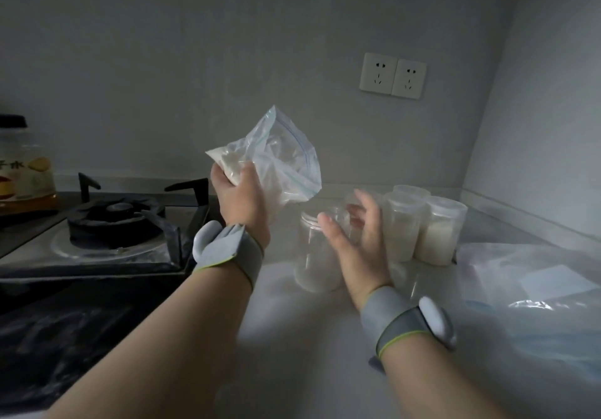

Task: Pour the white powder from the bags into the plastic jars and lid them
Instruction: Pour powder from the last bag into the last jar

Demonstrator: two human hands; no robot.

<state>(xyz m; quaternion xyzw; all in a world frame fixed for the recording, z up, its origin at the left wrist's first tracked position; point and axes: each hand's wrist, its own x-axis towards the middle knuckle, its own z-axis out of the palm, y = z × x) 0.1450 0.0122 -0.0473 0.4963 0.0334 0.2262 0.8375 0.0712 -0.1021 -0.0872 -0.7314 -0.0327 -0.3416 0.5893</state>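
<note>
My left hand [240,195] grips a clear zip bag [276,158] of white powder, raised and tipped toward the right above the counter. Just below the bag's mouth stands an open clear plastic jar [313,256] with a little white powder at its bottom. My right hand [354,239] is beside that jar with fingers spread and straight, holding nothing. Behind it stand three lidded jars [435,233] partly filled with white powder.
A gas stove [113,223] with a black burner lies to the left, a large bottle [22,164] behind it. Empty plastic bags [533,288] lie on the white counter [309,337] at the right. Two wall sockets [393,75] are on the back wall.
</note>
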